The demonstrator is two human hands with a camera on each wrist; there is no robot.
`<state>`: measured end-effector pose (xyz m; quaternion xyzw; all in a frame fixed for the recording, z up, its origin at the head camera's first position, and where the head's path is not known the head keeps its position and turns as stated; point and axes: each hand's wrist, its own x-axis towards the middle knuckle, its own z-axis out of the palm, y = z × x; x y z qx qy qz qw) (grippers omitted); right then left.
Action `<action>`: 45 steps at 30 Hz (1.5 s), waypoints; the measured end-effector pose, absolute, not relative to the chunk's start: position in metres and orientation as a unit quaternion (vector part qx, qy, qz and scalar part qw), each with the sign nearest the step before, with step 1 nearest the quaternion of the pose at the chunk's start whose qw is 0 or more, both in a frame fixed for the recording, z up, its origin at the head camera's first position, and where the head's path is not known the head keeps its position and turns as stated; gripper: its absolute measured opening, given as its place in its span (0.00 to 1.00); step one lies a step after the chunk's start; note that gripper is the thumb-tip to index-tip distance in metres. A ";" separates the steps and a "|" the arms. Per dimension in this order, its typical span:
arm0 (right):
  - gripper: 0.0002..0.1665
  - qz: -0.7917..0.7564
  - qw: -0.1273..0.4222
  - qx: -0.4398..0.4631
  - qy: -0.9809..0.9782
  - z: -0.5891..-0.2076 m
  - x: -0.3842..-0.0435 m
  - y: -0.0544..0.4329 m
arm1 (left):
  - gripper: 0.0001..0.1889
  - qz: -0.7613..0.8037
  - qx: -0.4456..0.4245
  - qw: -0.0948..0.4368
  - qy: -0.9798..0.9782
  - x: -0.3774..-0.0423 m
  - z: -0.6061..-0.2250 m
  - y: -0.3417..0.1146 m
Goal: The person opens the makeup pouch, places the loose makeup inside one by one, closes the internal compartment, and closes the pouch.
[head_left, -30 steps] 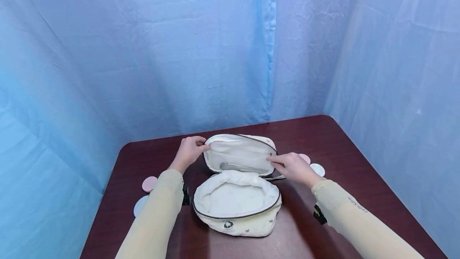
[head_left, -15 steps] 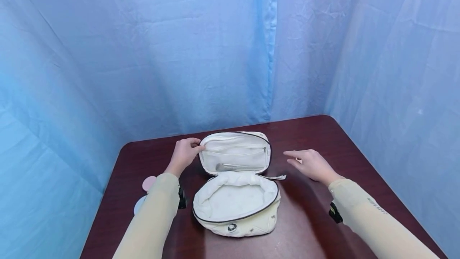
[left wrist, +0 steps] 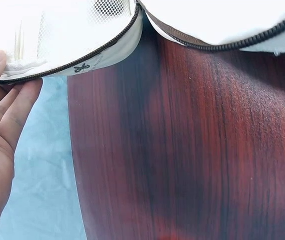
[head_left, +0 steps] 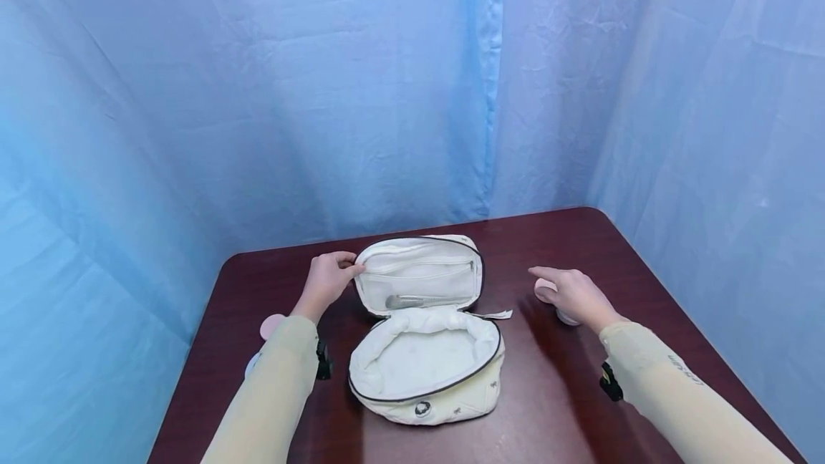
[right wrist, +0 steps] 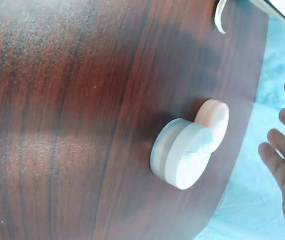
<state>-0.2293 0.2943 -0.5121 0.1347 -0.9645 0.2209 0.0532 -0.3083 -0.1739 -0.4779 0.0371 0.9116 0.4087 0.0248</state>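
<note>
A cream quilted makeup bag (head_left: 454,407) lies unzipped on the table, its lid (head_left: 419,268) folded back. Between thumb and fingers my left hand (head_left: 324,283) pinches the left rim of that lid; the left wrist view shows the thumb inside and the fingers beneath the dark zip. A makeup brush (head_left: 394,301) sits in the lid's mesh pocket. To the right of the bag, my right hand (head_left: 576,298) hovers with loose fingers over two small round jars. In the right wrist view the white jar (right wrist: 188,156) stands against the pink jar (right wrist: 216,120), with the fingers apart from both.
Beside my left forearm lie a pink round item (head_left: 271,325) and a pale round one (head_left: 252,364), partly covered by the sleeve. The bag's strap end (head_left: 498,315) sticks out to the right. Blue curtains (head_left: 290,92) surround the dark red wooden table (head_left: 528,392).
My right hand has left the lid's pocket and moved right, over the jars. The left hand has kept its grip while the lid tipped slightly back and left. The brush stays in the pocket.
</note>
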 end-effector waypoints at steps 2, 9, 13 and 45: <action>0.25 0.221 0.040 0.120 -0.967 -0.515 -0.229 0.297 | 0.21 0.411 0.038 0.024 0.911 -0.308 -0.479 -0.175; 0.27 0.214 -0.005 0.095 -0.972 -0.522 -0.233 0.304 | 0.21 0.415 0.036 0.020 0.909 -0.305 -0.478 -0.175; 0.30 0.212 -0.027 0.082 -0.973 -0.527 -0.233 0.308 | 0.21 0.415 0.034 0.018 0.909 -0.304 -0.478 -0.174; 0.06 0.178 0.014 0.110 -0.978 -0.548 -0.238 0.320 | 0.19 0.441 0.021 0.019 0.897 -0.306 -0.483 -0.172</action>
